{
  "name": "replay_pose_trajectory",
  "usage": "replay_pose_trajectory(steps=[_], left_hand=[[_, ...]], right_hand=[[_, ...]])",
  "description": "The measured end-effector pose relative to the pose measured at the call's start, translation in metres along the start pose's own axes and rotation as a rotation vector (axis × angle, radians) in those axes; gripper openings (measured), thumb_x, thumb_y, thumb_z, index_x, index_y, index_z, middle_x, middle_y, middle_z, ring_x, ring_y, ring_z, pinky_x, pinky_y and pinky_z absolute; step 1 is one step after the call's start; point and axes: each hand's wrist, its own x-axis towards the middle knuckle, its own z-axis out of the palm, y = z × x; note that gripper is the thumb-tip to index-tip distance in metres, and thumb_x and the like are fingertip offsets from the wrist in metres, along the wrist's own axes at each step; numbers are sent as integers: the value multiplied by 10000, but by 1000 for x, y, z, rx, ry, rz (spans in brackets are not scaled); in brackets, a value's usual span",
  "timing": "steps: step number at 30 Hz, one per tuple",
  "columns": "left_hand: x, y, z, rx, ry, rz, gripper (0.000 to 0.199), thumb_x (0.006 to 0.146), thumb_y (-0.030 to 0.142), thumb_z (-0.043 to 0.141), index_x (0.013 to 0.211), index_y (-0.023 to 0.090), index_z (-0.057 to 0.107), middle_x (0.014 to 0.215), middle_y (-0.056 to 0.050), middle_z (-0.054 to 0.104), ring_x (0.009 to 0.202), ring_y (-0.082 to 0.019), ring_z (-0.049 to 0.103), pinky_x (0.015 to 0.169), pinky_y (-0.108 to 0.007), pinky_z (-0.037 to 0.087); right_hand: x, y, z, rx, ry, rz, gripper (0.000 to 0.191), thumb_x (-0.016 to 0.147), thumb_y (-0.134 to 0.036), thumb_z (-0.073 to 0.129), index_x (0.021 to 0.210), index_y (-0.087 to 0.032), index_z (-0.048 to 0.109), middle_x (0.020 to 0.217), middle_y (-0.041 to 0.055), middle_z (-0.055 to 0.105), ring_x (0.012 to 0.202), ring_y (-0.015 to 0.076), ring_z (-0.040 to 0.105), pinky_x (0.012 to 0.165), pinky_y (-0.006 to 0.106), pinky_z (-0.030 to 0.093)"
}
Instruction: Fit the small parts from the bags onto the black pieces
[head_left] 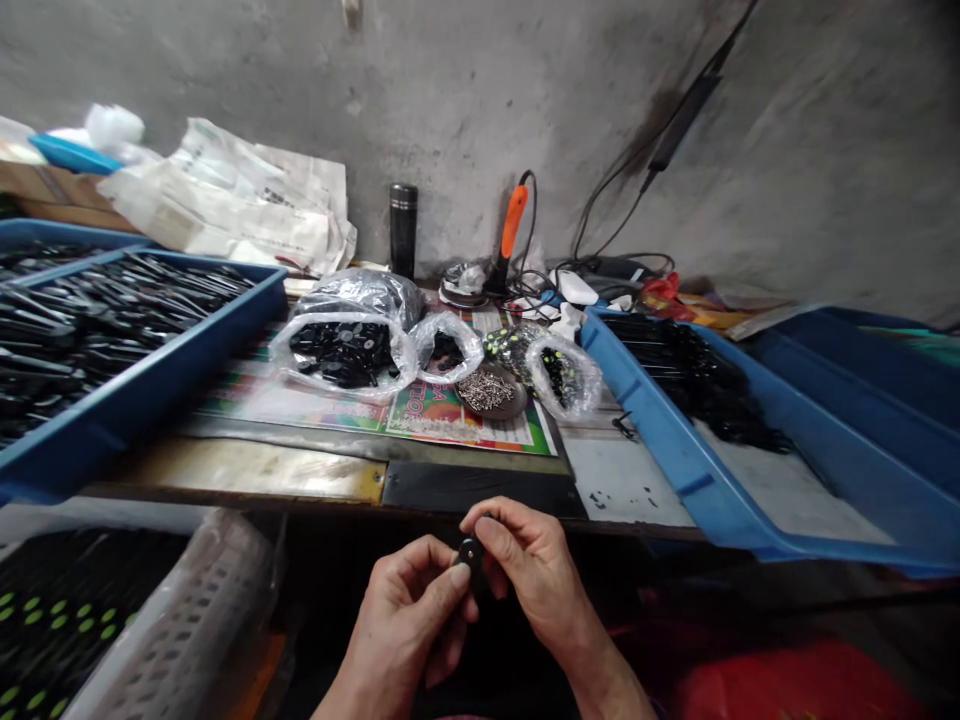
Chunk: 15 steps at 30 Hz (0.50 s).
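The left hand [401,625] and right hand [529,570] clamp their fingers [491,530] on a small black plastic part [470,552] — it looks light, stiff and slick, best held by the edges.

This is a small assembly workshop, plain and workaday. A bare, scuffed concrete wall [450,100] rises right behind the worktop [622,480], with black cables [622,205] hanging down it. Shallow blue plastic trays [675,450] sit towards the worktop's left and right ends, heaped with black plastic parts [112,320]. Clear plastic bags [345,350] of small components and a round dish of screws [487,392] lie along the middle on a printed sheet [465,425]. An orange-handled soldering iron [514,220] stands near the back edge, just beside a dark vacuum flask [403,228]. A perforated white plastic crate [180,620] of more parts stands below the front left corner.
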Motion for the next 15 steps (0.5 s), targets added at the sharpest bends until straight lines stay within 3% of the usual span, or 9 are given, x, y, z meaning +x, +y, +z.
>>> replay_pose_trajectory(steps=[5,9,12,15], left_hand=[[3,0,-1,19,-36,37,462,676,568,792,694,135,631,577,-12,644,333,-52,467,313,-154,363],[4,-5,0,118,12,148,427,740,530,753,896,143,660,619,-1,642,387,-85,526,360,-177,425],[3,-14,-3,299,153,353,353,805,441,712,1041,182,668,723,-25,689,541,-139,633,453,-194,506],[6,-22,-9,506,238,613,272,834,365,684,1063,222,707,927,-66,765,816,-203,730,704,-229,588]], right_hand=[[-2,2,2,-20,30,-9,344,926,-457,614,780,-145,621,569,-44,490,432,54,408,410,152,300],[-2,3,4,-64,66,-34,353,928,-462,596,768,-148,615,576,-41,492,433,62,418,409,160,307],[-2,2,6,-136,117,-66,349,923,-461,590,761,-153,615,564,-45,472,440,71,408,414,171,310],[-1,1,9,-230,191,-138,346,915,-445,587,718,-161,596,555,-50,436,469,81,391,439,181,316]])
